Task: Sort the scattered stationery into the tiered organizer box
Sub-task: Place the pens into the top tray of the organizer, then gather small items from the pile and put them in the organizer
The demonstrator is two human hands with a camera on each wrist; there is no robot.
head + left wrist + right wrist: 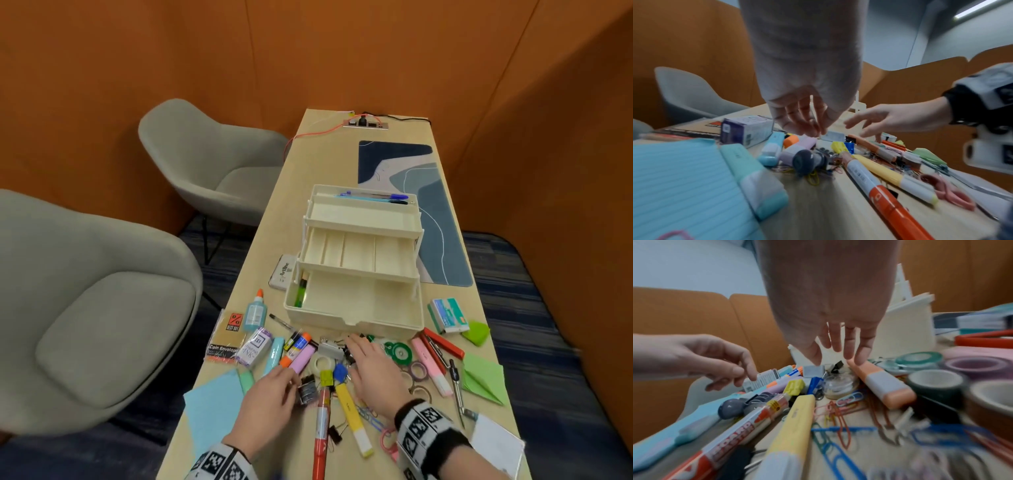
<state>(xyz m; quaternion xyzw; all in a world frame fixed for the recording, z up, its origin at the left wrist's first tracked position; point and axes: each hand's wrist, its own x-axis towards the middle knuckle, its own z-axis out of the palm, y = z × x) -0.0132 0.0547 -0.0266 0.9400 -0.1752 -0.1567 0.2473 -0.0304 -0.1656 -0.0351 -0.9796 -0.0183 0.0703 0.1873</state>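
Note:
The cream tiered organizer box [356, 260] stands open mid-table. Several pens [373, 198] lie in its top tier and a green highlighter [301, 293] in the bottom one; the middle tier shows nothing in it. In front lies a heap: pink highlighter [303, 358], yellow highlighter [352, 416], red board marker [322, 428], clear tape roll [322, 363], binder clips [307, 387] and paper clips [838, 402]. My left hand [291, 377] hovers by the pink highlighter, fingers loosely curled, holding nothing. My right hand [354, 342] reaches over the clips with straight fingers [849, 347].
A glue bottle [255, 310], Artline box [283, 277] and ink box [255, 346] sit left of the heap. Washi tapes [419, 371], compass [457, 387], staples box [447, 315] and green paper [483, 377] lie right. Blue paper [215, 407] overhangs the near-left edge. Grey chairs [212, 161] stand left.

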